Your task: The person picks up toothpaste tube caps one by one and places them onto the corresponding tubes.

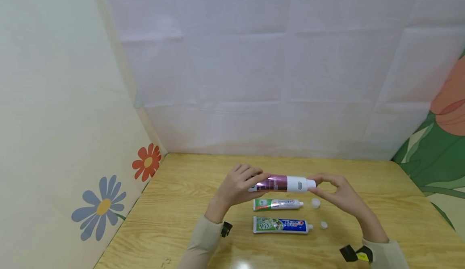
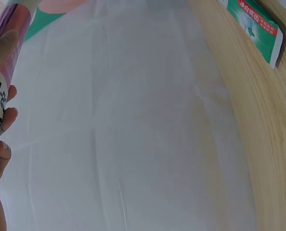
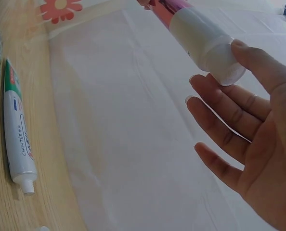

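A pink and white toothpaste tube (image 1: 277, 183) is held level above the table, its capped end pointing right. My left hand (image 1: 237, 184) grips its body near the tail, fingers wrapped round it in the left wrist view. At the other end, my right hand (image 1: 343, 194) pinches the white cap (image 3: 225, 65) between thumb and forefinger, the other fingers spread loosely. Below lie a green and white toothpaste tube (image 1: 279, 204) and a larger green and blue toothpaste tube (image 1: 281, 225), both with bare nozzles pointing right.
Two loose white caps, one (image 1: 315, 203) beside the smaller tube and another (image 1: 324, 225) beside the larger, lie on the wooden table (image 1: 196, 172). A white cloth (image 1: 254, 79) hangs behind the table, with flower-patterned panels at both sides.
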